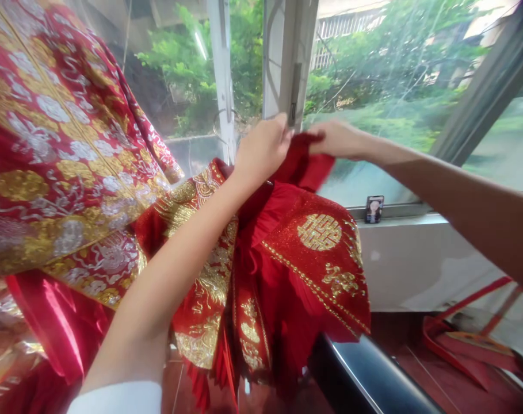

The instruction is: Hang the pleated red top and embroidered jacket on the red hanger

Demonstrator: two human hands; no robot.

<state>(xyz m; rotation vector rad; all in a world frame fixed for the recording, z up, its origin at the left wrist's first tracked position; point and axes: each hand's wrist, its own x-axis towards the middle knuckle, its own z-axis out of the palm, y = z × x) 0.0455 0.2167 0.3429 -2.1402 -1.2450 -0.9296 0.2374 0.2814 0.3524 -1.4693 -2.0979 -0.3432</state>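
Note:
A red skirt (282, 276) with gold embroidered panels hangs in front of me, its pleated red cloth showing between the panels. My left hand (265, 144) is closed at the top of it, where red cloth comes out beside the fingers; the fingertips are partly hidden. Pinched in my right hand (334, 141) is the upper edge of the skirt's red waistband (302, 161), which is blurred by motion. Close by on the left, a small red jacket (201, 213) with dense gold embroidery hangs partly behind my left forearm.
A large red robe (63, 126) with gold and silver embroidery fills the left side. Windows (386, 103) stand behind, with a phone (374, 209) propped on the sill. A black padded surface (373, 374) and red straps (464, 351) are at the lower right.

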